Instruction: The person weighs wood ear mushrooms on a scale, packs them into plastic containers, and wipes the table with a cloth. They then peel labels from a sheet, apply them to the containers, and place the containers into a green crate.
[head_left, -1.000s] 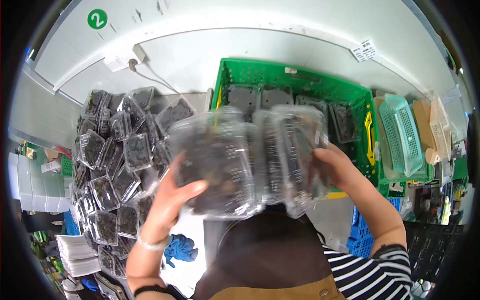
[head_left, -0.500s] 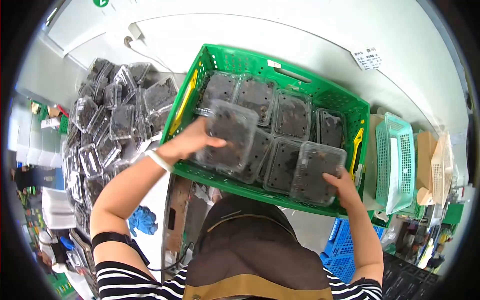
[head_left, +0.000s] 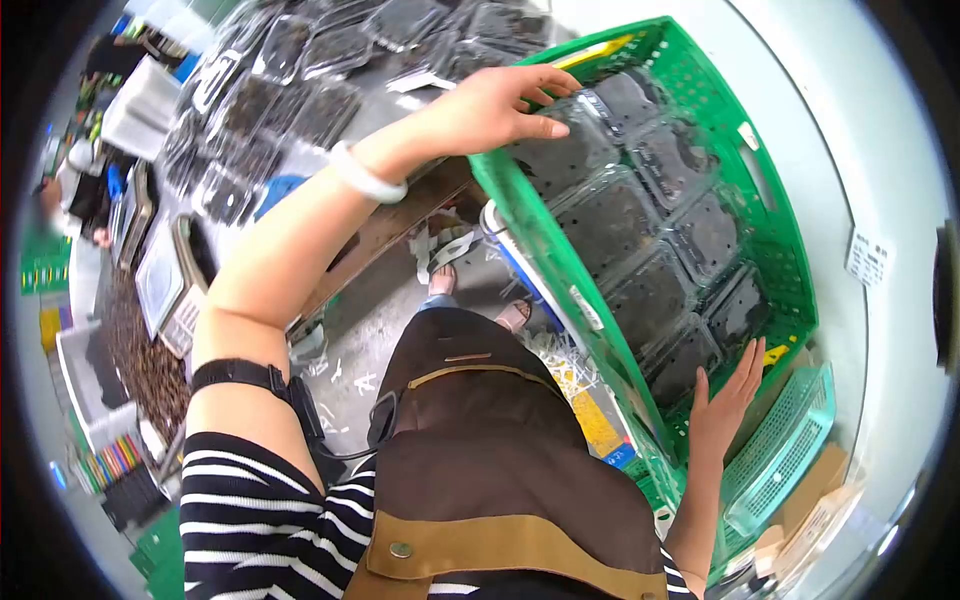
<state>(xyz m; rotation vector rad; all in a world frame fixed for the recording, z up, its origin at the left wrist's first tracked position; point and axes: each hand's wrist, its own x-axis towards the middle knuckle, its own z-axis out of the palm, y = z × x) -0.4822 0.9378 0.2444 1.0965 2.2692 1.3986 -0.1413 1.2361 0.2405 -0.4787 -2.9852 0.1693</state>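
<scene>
A green plastic crate (head_left: 545,235) stands turned at an angle in front of me, against the white wall. Inside it, clear plastic clamshell boxes (head_left: 605,215) with dark contents and small holes in their lids lie in rows. My left hand (head_left: 510,105), a white band on its wrist, reaches over the crate's far-left end with fingers apart and nothing held. At the opposite end, by a yellow handle (head_left: 776,354), my right hand (head_left: 725,405) has its fingers stretched out and is likewise bare of any box.
Many more filled clamshell boxes (head_left: 325,110) are heaped on the table at upper left. Beyond the crate's right end stands a mint-green basket (head_left: 785,455) beside cardboard. A person (head_left: 80,190) is at far left, near a mass of small brown pieces (head_left: 150,345). Paper scraps litter the floor.
Both hands have let go of their boxes, which now lie in the crate's near row. My view has turned, so the crate appears further right and tilted.
</scene>
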